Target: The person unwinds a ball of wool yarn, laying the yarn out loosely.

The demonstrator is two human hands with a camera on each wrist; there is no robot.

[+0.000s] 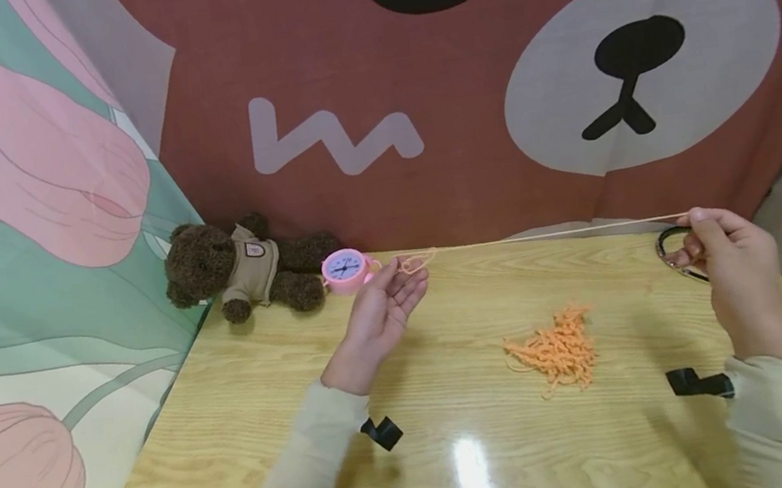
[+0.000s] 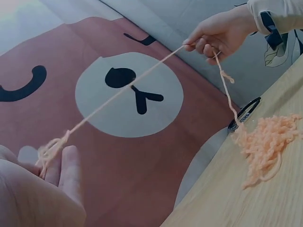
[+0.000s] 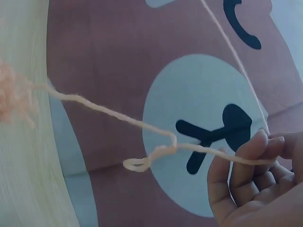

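A thin orange yarn strand (image 1: 549, 235) runs taut between both hands above the far table edge. My left hand (image 1: 379, 317), palm turned up, pinches small yarn loops (image 2: 51, 150) between thumb and fingers. At the other end, my right hand (image 1: 745, 275) pinches the strand between thumb and forefinger. From the right hand's fingers, another length of yarn (image 3: 111, 112) hangs down to a crinkled orange yarn pile (image 1: 558, 350) on the table. A small knotted loop (image 3: 136, 164) sticks out from that length in the right wrist view.
On the wooden table (image 1: 252, 433), a brown teddy bear (image 1: 253, 264) lies at the back left beside a pink alarm clock (image 1: 345, 271). A black ring-shaped band (image 2: 244, 115) lies at the back right, partly behind the right hand. Printed cloth (image 1: 460, 99) hangs behind the table.
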